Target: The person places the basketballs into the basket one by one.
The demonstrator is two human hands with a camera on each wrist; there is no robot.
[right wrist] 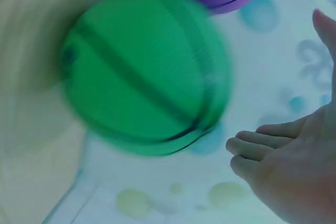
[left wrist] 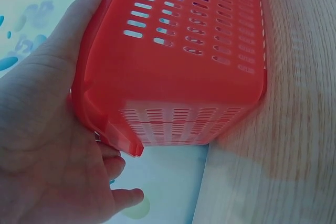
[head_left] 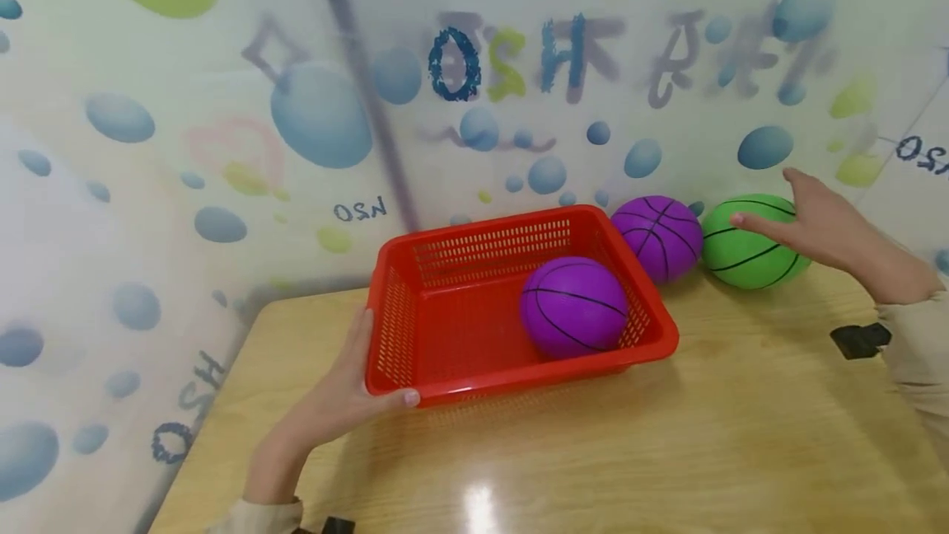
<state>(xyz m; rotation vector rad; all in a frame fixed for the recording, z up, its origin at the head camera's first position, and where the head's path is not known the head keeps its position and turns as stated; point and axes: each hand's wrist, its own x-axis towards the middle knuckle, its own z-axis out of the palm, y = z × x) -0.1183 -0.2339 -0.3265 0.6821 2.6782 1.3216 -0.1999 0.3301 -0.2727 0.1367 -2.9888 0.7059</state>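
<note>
A red plastic basket [head_left: 511,379] with slotted walls stands on the wooden table. Inside it, toward the right end, lies a purple ball [head_left: 573,307] with black lines. My left hand [head_left: 329,402] grips the basket's near left corner, thumb on the front rim and fingers along the left rim; the left wrist view shows this hand [left wrist: 58,108] against the rim. Over the right side of a green ball [head_left: 749,258] my right hand [head_left: 830,225] is held with fingers and thumb spread. A gap separates that hand [right wrist: 294,166] from the ball in the right wrist view.
A second purple ball [head_left: 658,237] sits between the basket and the green ball, near the wall. Behind the table [head_left: 593,452] rises a pale wall covering [head_left: 415,163] with blue and green bubbles and lettering. Black straps show near both cuffs.
</note>
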